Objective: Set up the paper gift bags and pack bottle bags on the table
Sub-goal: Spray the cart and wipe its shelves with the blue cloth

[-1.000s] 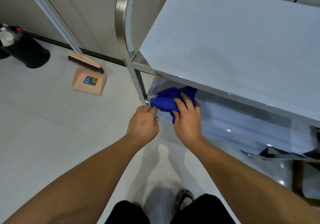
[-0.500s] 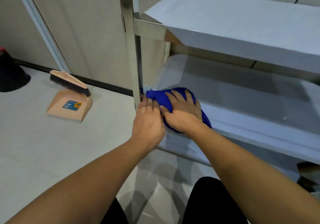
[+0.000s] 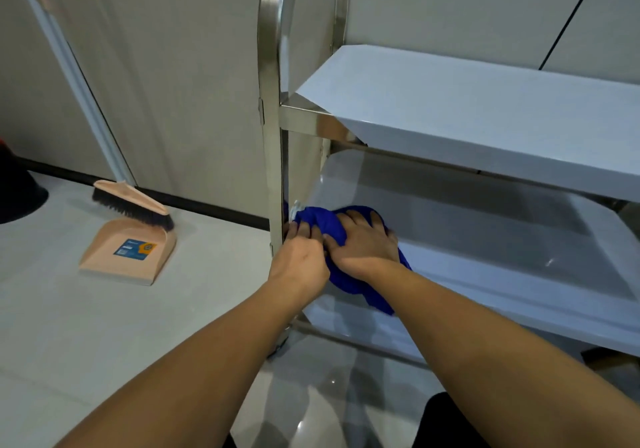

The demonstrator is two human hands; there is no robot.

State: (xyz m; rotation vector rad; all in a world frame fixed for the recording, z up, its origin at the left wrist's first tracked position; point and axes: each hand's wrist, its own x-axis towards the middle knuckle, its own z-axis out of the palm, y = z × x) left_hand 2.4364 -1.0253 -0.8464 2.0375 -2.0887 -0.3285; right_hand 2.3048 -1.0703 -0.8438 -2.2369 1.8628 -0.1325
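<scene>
A crumpled blue fabric bundle [image 3: 317, 221] lies at the left end of the middle shelf [image 3: 485, 240] of a steel cart, right beside the cart's upright post [image 3: 273, 157]. My right hand [image 3: 363, 243] lies on top of the bundle with its fingers curled over the cloth. My left hand [image 3: 299, 257] is next to it on the left, fingers bent onto the bundle's near edge by the post. Part of the blue fabric hangs over the shelf's front edge under my right wrist. No paper gift bag is in view.
The cart's top shelf [image 3: 485, 115] juts out above my hands. On the floor to the left stand a peach dustpan [image 3: 128, 253] and a brush [image 3: 131, 205] with a long handle against the wall. A dark bin [image 3: 17, 195] sits at the far left.
The view has dropped from above the cart to the level of the middle shelf. Both hands stayed on the blue bundle, the right one now spread over its top.
</scene>
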